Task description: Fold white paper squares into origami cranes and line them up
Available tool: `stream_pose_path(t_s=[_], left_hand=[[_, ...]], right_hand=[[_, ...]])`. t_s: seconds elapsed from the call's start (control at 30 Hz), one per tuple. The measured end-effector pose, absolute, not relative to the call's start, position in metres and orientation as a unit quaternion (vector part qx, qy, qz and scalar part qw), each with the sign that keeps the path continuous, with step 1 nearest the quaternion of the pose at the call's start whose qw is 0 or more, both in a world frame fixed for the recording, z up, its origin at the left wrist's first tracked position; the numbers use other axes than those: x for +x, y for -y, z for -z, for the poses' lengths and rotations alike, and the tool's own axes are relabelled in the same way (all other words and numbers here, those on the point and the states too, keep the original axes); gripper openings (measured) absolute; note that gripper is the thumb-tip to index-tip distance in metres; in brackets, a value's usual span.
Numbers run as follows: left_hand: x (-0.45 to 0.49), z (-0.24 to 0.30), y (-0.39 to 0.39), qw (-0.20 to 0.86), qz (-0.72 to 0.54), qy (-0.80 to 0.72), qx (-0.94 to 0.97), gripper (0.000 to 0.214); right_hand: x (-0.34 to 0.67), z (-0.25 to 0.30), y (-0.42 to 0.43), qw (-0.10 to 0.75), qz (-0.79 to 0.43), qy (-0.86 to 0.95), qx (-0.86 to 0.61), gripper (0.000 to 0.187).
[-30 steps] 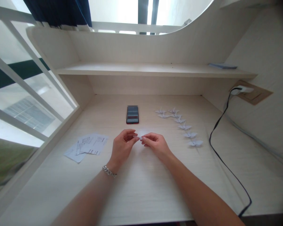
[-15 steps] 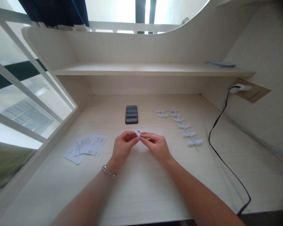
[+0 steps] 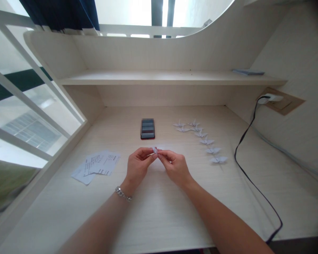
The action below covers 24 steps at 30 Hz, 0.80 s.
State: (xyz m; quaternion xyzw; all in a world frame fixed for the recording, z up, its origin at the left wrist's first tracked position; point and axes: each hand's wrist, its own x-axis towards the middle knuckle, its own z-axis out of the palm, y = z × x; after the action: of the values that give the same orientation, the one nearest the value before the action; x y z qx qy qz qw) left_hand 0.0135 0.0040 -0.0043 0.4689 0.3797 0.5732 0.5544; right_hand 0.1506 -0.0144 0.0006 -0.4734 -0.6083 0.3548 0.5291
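A small folded piece of white paper (image 3: 155,150) is pinched between my two hands above the desk, mostly covered by the fingertips. My left hand (image 3: 139,163), with a silver chain bracelet (image 3: 123,194) at its wrist, grips it between thumb and fingers. From the other side, the thumb and forefinger of my right hand (image 3: 176,165) close on its edge. Several folded paper cranes (image 3: 206,141) stand in a curved line to the right. Printed paper sheets (image 3: 102,163) lie overlapping to the left. Just beyond my hands rests a phone (image 3: 147,128).
A black cable (image 3: 243,173) runs from a wall socket (image 3: 283,101) down the desk's right side. Along the back is a shelf (image 3: 161,77) with a thin flat item (image 3: 248,72) at its right end. White rails (image 3: 29,95) border the left.
The folded paper has turned slightly between my fingertips. My right hand's fingers have shifted a little and are bent more at the paper's edge. Other things stay put.
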Motion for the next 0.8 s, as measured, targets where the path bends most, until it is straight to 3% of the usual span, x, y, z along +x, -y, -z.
stream_pose_path(t_s=[0.33, 0.8], left_hand=[[0.0126, 0.0111, -0.0072, 0.52, -0.577, -0.431, 0.46, 0.024], [0.0143, 0.0092, -0.0056, 0.546, -0.541, -0.422, 0.481, 0.02]], right_hand=[[0.1466, 0.0023, 0.0142, 0.542, -0.338, 0.589, -0.495, 0.019], [0.1471, 0.0021, 0.0125, 0.543, -0.408, 0.549, -0.487, 0.02]])
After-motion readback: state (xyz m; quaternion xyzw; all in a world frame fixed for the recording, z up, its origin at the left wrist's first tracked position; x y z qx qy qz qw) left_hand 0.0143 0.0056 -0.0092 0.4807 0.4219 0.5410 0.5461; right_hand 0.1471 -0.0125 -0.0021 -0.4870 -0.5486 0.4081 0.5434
